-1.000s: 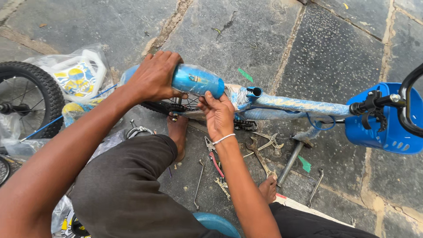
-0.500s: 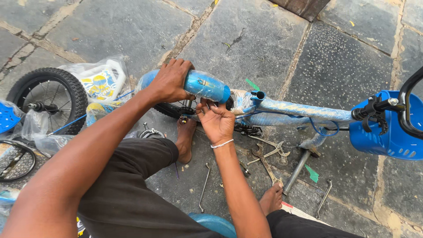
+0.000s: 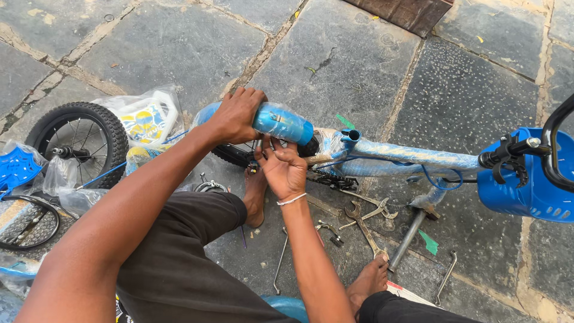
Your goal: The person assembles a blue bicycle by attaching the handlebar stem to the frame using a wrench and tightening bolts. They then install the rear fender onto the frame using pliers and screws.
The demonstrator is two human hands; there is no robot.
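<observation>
Both hands on the blue wrapped mudguard (image 3: 281,122) of a small bike lying on the stone floor (image 3: 179,42).

My left hand (image 3: 236,113) grips the mudguard from the top, fingers (image 3: 254,96) wrapped round it, holding it over the rear tyre (image 3: 230,154). My right hand (image 3: 284,170) sits just under it, fingers (image 3: 266,146) pinched narrow at the mudguard's lower edge; can't tell what they hold, it's too small. Mudguard is just left of the seat tube opening (image 3: 351,135) on the blue plastic-wrapped frame (image 3: 406,158). Blue front basket (image 3: 526,185) and black handlebar (image 3: 553,149) at far right. A loose wheel (image 3: 81,140) lies at left beside a plastic-bagged part (image 3: 146,116). Spanners (image 3: 365,218) and a hammer (image 3: 415,224) lie on the floor near my feet, under the frame.
</observation>
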